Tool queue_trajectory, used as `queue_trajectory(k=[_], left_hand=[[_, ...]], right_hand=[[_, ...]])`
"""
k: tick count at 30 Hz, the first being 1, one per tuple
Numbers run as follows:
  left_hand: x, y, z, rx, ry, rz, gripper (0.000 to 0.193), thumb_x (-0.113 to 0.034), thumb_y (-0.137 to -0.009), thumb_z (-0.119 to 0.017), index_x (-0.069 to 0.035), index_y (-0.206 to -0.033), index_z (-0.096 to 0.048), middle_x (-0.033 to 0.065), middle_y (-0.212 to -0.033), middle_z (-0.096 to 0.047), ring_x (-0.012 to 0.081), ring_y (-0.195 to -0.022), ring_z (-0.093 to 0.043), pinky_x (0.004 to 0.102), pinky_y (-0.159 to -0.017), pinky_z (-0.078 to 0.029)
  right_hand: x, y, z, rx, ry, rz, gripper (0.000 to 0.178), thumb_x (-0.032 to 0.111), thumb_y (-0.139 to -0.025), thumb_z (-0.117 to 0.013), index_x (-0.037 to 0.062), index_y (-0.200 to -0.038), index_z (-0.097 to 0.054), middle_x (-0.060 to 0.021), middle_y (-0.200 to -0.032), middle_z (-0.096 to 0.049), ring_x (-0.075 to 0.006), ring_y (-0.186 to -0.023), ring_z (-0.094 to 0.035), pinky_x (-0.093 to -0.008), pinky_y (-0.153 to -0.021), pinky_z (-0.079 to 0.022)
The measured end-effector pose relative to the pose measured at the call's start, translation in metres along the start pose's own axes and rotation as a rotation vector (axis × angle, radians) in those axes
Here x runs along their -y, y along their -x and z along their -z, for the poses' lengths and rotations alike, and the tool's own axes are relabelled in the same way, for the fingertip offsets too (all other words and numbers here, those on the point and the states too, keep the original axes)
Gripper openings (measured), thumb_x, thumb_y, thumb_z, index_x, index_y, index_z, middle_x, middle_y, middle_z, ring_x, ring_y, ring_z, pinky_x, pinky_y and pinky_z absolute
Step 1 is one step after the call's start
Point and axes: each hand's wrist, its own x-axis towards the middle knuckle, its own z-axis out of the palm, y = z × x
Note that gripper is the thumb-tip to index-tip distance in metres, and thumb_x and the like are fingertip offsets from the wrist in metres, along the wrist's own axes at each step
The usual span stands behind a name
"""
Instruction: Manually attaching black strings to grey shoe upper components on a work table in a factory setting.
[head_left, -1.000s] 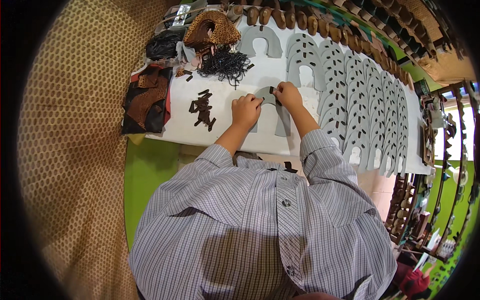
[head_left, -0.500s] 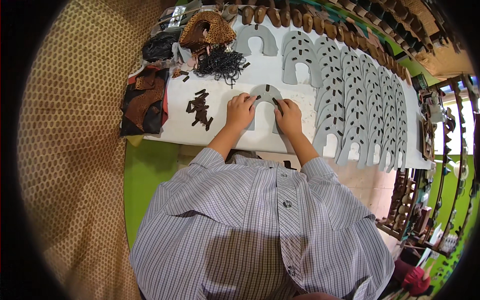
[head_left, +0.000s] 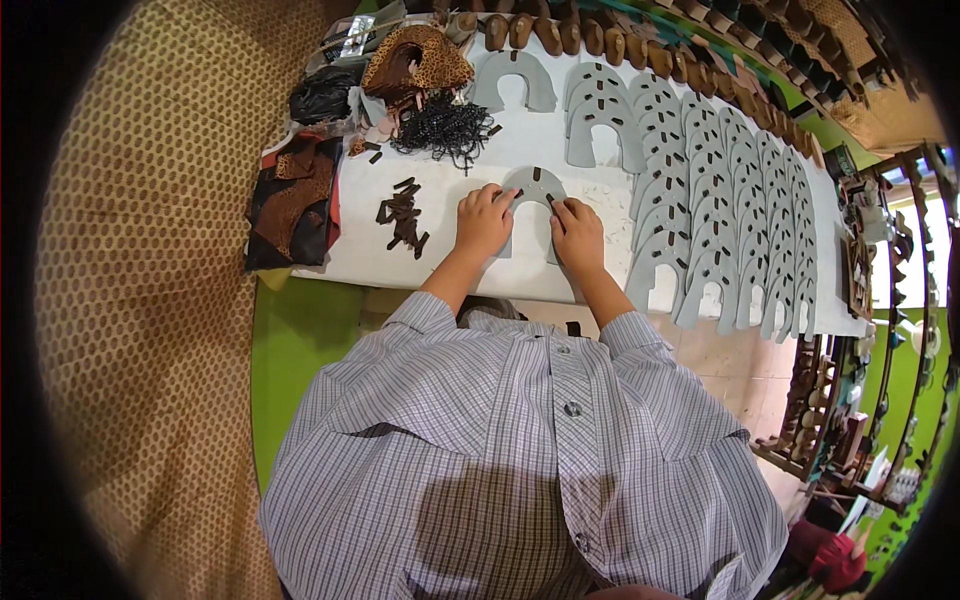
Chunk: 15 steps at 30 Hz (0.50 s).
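A grey U-shaped piece [head_left: 545, 184], likely a shoe upper, lies flat on the white table in front of me with its curve facing away. One dark brown strip [head_left: 537, 173] sits at the top of the curve. My left hand [head_left: 482, 222] rests on the left arm of the piece, fingers curled onto a small dark strip. On the right arm, my right hand [head_left: 580, 234] presses its bent fingers at another dark strip [head_left: 550, 198]. Fingertips partly cover both side strips. Left of my hands lies a loose pile of dark brown strips [head_left: 403, 214].
Overlapping rows of similar grey pieces [head_left: 655, 244] fill the right side of the table. Brown shoe lasts [head_left: 588, 38] line the back edge. At the far left are a leopard-print bundle [head_left: 415, 60], tangled black cords [head_left: 440, 125] and dark scraps [head_left: 293, 215]. A patterned curtain [head_left: 140, 300] hangs at left.
Both hands stay on the grey piece with almost no movement. The right fingers have shifted slightly over the right-hand strip. The whole view has moved a little.
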Motion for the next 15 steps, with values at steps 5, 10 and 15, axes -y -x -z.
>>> queue_trajectory(k=[5,10,15], left_hand=[[-0.005,-0.015,-0.001,0.06,0.033,0.17,0.023,-0.02,-0.077,-0.061,-0.02,-0.099,-0.065,0.0037,-0.103,-0.057,0.025,-0.097,-0.053,0.0422,-0.083,-0.04],[-0.013,-0.034,-0.003,0.155,0.0,0.388,0.014,-0.027,-0.076,-0.063,-0.019,-0.086,-0.068,0.0009,-0.1,-0.058,0.0227,-0.094,-0.055,0.0426,-0.08,-0.041],[-0.004,-0.038,-0.01,0.182,-0.003,0.44,0.013,-0.028,-0.074,-0.063,-0.018,-0.079,-0.069,-0.0004,-0.102,-0.059,0.0218,-0.095,-0.056,0.043,-0.078,-0.043]], right_hand=[[0.001,-0.001,0.001,0.006,0.013,-0.015,0.026,0.019,-0.082,-0.059,0.0092,-0.105,-0.062,-0.0089,-0.109,-0.057,-0.0261,-0.102,-0.053,-0.0398,-0.088,-0.041],[0.002,0.0,0.002,0.014,0.015,-0.023,0.027,0.019,-0.082,-0.058,0.009,-0.107,-0.061,-0.0089,-0.11,-0.057,-0.0258,-0.103,-0.053,-0.04,-0.089,-0.04],[0.004,-0.002,0.004,-0.052,0.022,0.023,0.025,0.015,-0.079,-0.06,0.0063,-0.103,-0.062,-0.0108,-0.105,-0.059,-0.0285,-0.097,-0.055,-0.04,-0.084,-0.044]])
